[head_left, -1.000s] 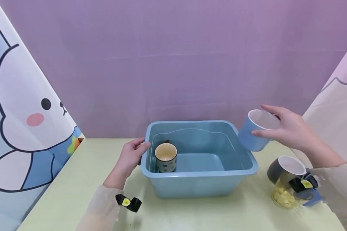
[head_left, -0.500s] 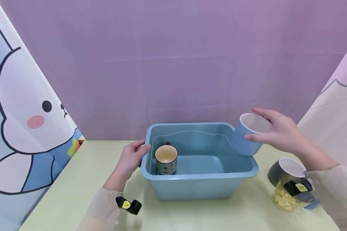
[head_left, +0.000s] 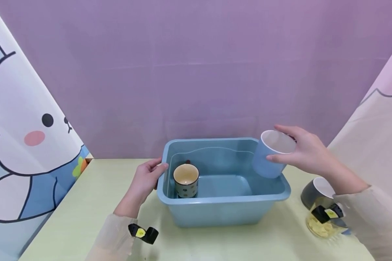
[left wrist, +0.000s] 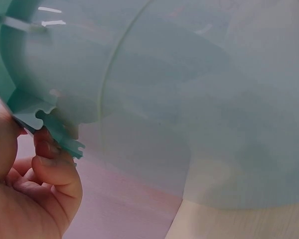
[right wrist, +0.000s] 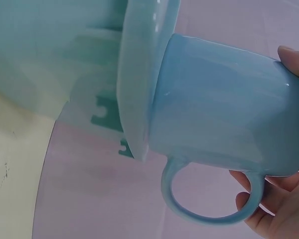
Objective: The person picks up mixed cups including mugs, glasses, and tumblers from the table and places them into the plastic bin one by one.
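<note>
My right hand [head_left: 302, 150] grips a light blue mug [head_left: 268, 159] near its white-lined rim, thumb in front and fingers behind. The mug tilts slightly over the right end of a blue plastic basin [head_left: 215, 212]. In the right wrist view the mug's handle [right wrist: 209, 219] points down, with fingertips beside it. My left hand [head_left: 147, 177] holds the basin's left rim, thumb on top; in the left wrist view its fingers [left wrist: 60, 172] curl under the rim. A patterned mug [head_left: 187, 185] with a cream inside stands in the basin's left end.
On the table [head_left: 68, 217] at right stand a dark grey mug [head_left: 310, 194] and a yellowish clear cup [head_left: 320, 226] with pale yellow pieces inside, partly behind my right sleeve. A purple curtain [head_left: 199, 72] hangs behind the basin.
My right hand has carried the light blue mug left and slightly down, from beside the basin's right rim to over its right end. The left hand keeps its hold on the rim.
</note>
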The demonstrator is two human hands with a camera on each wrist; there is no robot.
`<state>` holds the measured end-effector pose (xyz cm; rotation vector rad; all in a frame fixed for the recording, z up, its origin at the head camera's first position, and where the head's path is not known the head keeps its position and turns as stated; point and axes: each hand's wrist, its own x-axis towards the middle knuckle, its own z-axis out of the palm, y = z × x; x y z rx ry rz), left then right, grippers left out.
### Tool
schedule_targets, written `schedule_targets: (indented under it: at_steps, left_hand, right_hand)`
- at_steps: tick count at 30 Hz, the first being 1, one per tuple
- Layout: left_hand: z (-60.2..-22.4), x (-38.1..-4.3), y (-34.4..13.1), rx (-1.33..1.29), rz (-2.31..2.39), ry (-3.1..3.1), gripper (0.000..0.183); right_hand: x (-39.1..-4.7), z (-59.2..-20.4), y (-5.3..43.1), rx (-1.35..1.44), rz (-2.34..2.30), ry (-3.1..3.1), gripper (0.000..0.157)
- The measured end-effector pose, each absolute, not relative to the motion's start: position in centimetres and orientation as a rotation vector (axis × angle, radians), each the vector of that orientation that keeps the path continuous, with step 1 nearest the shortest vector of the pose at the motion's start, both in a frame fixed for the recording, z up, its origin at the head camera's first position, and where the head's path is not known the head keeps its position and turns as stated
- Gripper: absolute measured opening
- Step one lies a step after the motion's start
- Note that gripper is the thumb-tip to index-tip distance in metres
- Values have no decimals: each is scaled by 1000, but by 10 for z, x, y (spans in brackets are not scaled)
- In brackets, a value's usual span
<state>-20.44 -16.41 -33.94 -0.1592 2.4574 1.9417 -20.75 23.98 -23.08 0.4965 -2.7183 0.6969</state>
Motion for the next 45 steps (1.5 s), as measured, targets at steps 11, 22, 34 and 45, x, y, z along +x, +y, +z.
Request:
schedule_targets:
  at_steps: [11,22,34,45]
  left_hand:
    - [-344,-206,-164,-165,1942,2457,45]
    - [-344,-206,-163,-148,1959,2464,45]
    - [-342,-207,-163,-153,1980,2456,45]
    - [-342,-207,-161,-143,1975,2465,45]
  right_hand:
    - [-208,-236,232,582,701,-2698,85]
    - [-209,-239,222,610,696,-2712,85]
    - [-211,-244,214,634,674,-2750,87]
    - [-213,-251,205,683,672,-2765,87]
